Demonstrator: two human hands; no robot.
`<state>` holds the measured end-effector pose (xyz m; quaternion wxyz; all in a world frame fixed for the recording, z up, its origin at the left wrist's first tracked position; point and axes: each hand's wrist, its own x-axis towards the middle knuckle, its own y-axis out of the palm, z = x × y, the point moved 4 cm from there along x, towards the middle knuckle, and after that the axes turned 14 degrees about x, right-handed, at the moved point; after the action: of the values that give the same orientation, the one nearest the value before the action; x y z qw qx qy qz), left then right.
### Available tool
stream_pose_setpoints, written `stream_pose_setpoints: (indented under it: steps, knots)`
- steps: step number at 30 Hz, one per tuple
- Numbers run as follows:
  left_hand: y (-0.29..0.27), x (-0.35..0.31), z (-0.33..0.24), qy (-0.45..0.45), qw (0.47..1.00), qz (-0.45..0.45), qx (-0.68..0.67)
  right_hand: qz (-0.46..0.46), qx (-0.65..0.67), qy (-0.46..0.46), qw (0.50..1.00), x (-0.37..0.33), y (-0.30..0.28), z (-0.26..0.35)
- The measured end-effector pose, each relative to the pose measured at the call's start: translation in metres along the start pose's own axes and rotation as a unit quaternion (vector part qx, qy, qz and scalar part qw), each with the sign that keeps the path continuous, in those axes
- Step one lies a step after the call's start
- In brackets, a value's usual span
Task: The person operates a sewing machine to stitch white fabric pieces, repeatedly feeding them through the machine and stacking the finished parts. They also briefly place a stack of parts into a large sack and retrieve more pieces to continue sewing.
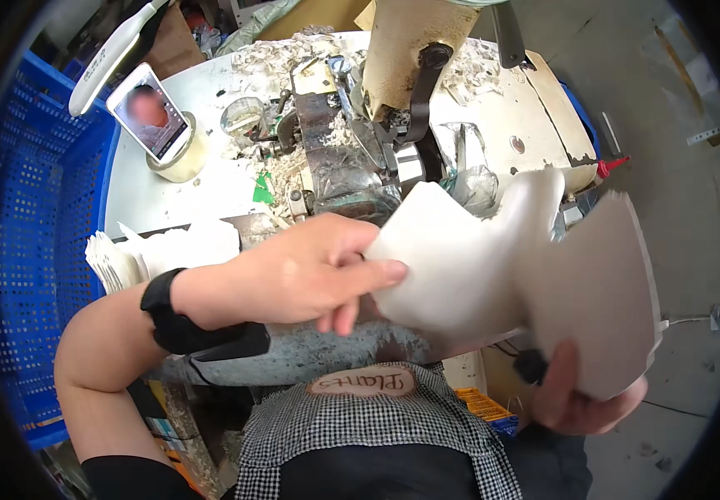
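My left hand (314, 271), with a black band on its wrist, pinches the left edge of a white cut sheet piece (451, 258) between thumb and fingers. This piece is curved and smooth and hangs over the front edge of the worktable. At the right, my right hand (589, 396) grips the lower end of a stack of matching white cut pieces (601, 292), whose layered edges show along its right side. The two lots of white material overlap between my hands, and I cannot tell whether they are apart there. Some fingers of the right hand are hidden behind the stack.
A machine (414, 67) with a dark lever stands on the worktable (210, 83), among pale scraps. Another pile of white pieces (168, 250) lies left of it. A phone (150, 112) leans in a round holder (178, 158). A blue plastic crate (35, 250) stands at the left.
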<state>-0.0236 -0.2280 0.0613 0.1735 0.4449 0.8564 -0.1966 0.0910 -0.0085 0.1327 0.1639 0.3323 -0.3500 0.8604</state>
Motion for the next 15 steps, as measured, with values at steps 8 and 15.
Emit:
stream_pose_setpoints:
  steps: [8,15]
  knots:
    - [-0.041,-0.010,0.017,-0.061,0.979,-0.149,0.129,0.214,0.274,0.089,0.933,-0.030,0.048,-0.005]
    - [-0.058,-0.007,0.010,-0.059,0.967,-0.188,0.161,0.089,0.319,0.051,0.942,-0.034,0.070,-0.004]
